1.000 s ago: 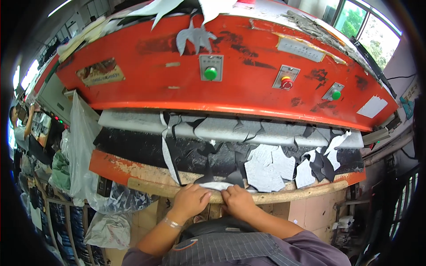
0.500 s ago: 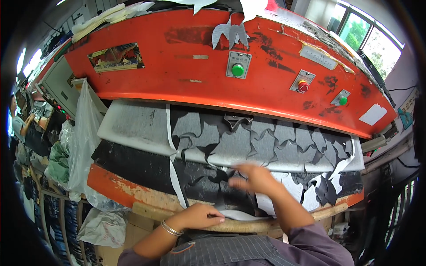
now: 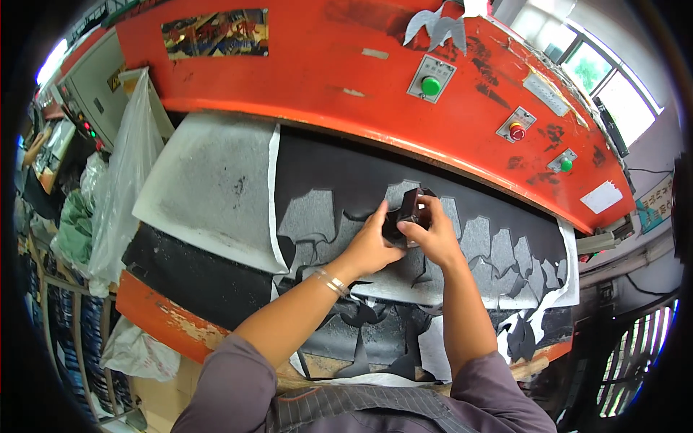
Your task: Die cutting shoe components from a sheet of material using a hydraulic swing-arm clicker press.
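Observation:
A dark metal cutting die [image 3: 410, 207] stands between my hands, over a black sheet [image 3: 339, 169] with rows of cut-out openings. My right hand [image 3: 435, 237] is closed round its right side, thumb in front and fingers behind. My left hand [image 3: 367, 249] grips the die's left side, with its fingertips partly hidden. Pale grey board shows through the openings around my hands. Cut strips of the black sheet hang over the front edge, below my wrists, and the sheet's left border shows a white underside.
An orange press beam [image 3: 310, 86] spans the far side, low over the board [image 3: 202, 187]. It carries a green button [image 3: 430, 86], a red stop button [image 3: 517, 131] and another green button [image 3: 566, 165]. Clear plastic sheeting [image 3: 126, 180] hangs at left. White scraps [image 3: 534, 317] lie front right.
My left hand has left the front edge and my right hand has reached forward; both now hold the die. More uncut black sheet shows below the beam. The view has shifted and tilted.

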